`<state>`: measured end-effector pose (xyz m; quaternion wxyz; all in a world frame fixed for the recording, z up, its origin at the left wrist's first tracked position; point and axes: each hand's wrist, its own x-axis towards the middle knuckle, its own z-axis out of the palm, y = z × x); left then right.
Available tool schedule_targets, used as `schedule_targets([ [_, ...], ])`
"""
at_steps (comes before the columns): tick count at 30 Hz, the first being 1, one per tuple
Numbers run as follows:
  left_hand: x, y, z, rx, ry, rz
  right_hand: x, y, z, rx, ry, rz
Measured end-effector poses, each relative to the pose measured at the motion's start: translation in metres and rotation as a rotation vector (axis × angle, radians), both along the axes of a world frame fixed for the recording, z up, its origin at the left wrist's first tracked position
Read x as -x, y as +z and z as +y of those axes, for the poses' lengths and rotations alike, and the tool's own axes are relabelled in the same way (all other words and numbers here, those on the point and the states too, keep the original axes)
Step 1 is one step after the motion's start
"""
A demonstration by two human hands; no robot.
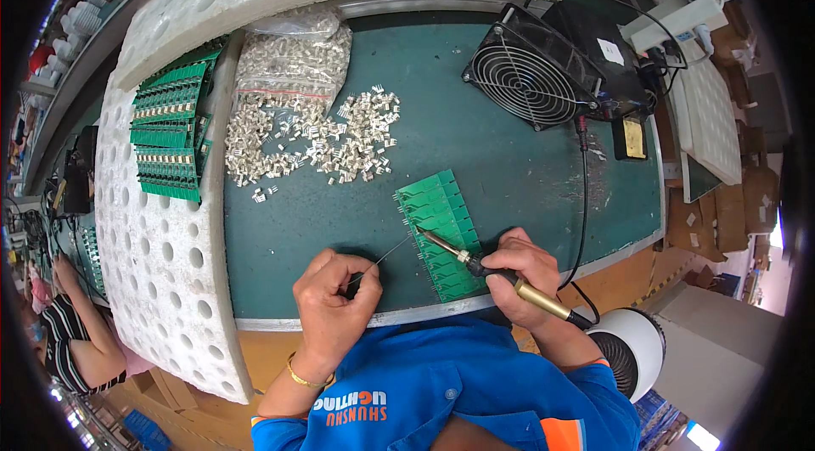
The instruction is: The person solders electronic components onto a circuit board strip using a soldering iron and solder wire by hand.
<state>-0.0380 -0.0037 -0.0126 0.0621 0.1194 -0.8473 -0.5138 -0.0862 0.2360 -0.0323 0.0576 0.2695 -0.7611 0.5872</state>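
Observation:
A green circuit board panel [440,268] lies on the green mat with a row of small pins along its left edge. My right hand [522,273] grips a soldering iron [543,302], its tip resting at the panel's left edge near the middle. My left hand [335,290], left of the panel, pinches a thin solder wire [390,252] that reaches to the iron's tip. A pile of small white connectors [352,141] lies above my hands, by a clear bag [293,60] of more connectors.
Foam sheets [161,264] hold stacked boards [170,137] at left and span the back. A black fan [526,77], cable and yellow sponge tray [632,138] sit at right. A white round appliance [628,349] stands below the bench. A co-worker [76,324] is at far left.

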Motion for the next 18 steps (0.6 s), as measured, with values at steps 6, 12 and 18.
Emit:
schedule_targets([
  [6,0.0015,0.0006,-0.0005,-0.009,-0.013,-0.005,-0.0003,0.0002,0.0007,-0.007,0.007,-0.006],
  [12,0.0021,-0.0010,-0.0009,0.014,-0.029,0.024,0.0009,0.0031,-0.0012,-0.015,0.007,-0.003],
  [18,0.0025,-0.0016,0.0004,-0.031,-0.002,-0.009,0.0000,0.0014,0.0014,-0.017,0.006,-0.006],
])
